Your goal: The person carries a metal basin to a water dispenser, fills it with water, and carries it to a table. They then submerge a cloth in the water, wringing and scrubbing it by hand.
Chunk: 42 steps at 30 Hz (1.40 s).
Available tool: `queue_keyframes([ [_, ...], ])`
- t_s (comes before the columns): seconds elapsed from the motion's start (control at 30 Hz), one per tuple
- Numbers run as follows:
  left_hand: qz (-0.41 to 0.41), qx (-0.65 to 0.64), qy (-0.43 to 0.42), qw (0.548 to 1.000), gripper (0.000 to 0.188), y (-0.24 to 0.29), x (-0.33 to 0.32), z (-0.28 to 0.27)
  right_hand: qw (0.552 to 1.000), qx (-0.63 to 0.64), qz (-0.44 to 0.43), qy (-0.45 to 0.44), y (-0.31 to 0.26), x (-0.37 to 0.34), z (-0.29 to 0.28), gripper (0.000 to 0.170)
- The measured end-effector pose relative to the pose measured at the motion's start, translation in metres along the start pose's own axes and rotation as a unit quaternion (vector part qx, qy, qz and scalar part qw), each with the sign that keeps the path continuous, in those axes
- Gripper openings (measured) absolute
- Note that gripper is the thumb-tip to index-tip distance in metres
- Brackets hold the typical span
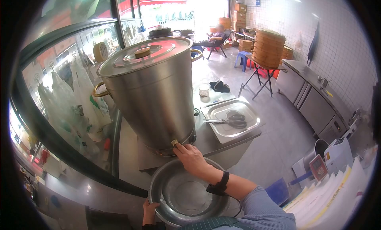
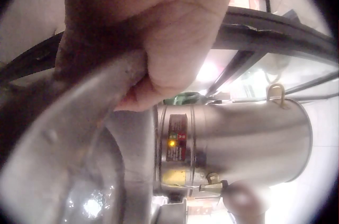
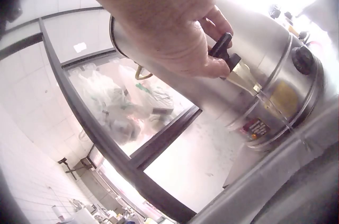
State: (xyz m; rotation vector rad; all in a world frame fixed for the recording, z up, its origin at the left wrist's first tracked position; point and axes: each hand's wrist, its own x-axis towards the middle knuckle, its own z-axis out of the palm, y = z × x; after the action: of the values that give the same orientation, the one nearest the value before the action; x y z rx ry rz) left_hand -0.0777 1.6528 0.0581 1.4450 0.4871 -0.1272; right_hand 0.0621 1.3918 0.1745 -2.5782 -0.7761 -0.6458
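A tall stainless steel boiler (image 1: 158,95) with a lid and brass side handles stands on the counter. Low on its side is a brass tap (image 3: 244,78) with a black lever (image 3: 220,48). My right hand (image 1: 192,158) pinches that lever between thumb and fingers. In the right wrist view a thin stream of liquid (image 3: 286,122) runs from the spout. Below the tap is a wide metal basin (image 1: 188,192) with a little clear liquid in it. My left hand (image 1: 150,212) grips its rim at the near left, thumb over the edge (image 2: 124,73). A yellow indicator light (image 2: 171,143) glows near the boiler's base.
Right of the boiler, scissors (image 1: 234,121) lie across a steel tray (image 1: 220,133), with a glass jar (image 1: 204,90) behind. Plastic bags (image 1: 75,99) hang by the window frame at left. Farther back are stacked bamboo steamers (image 1: 268,47) on a folding stand and a seated person (image 1: 217,36).
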Motion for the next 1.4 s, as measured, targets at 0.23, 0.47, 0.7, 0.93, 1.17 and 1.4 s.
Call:
queue_keyframes([
  [0.23,-0.007,-0.008,-0.02,1.0,0.055,-0.004,0.004,-0.005,1.0,-0.006,0.002,-0.001,-0.001,0.0,0.001,0.045],
  [0.47,-0.004,0.005,-0.002,1.0,0.049,-0.001,0.001,-0.001,1.0,-0.012,0.003,0.003,-0.001,0.0,0.001,0.046],
  [0.7,-0.001,-0.009,-0.01,1.0,0.049,-0.005,0.003,-0.003,1.0,-0.016,0.006,0.0,-0.002,0.0,0.001,0.045],
  [0.93,-0.012,0.003,0.002,1.0,0.048,0.003,-0.002,0.001,1.0,-0.015,0.004,0.002,-0.002,0.0,0.001,0.043],
  [1.17,-0.01,0.006,-0.007,1.0,0.05,-0.001,0.001,-0.002,1.0,-0.013,0.013,-0.007,-0.004,0.0,-0.002,0.045],
  [1.4,-0.004,0.008,0.001,1.0,0.051,-0.009,0.006,-0.006,1.0,-0.01,0.013,-0.001,-0.003,0.0,-0.001,0.045],
])
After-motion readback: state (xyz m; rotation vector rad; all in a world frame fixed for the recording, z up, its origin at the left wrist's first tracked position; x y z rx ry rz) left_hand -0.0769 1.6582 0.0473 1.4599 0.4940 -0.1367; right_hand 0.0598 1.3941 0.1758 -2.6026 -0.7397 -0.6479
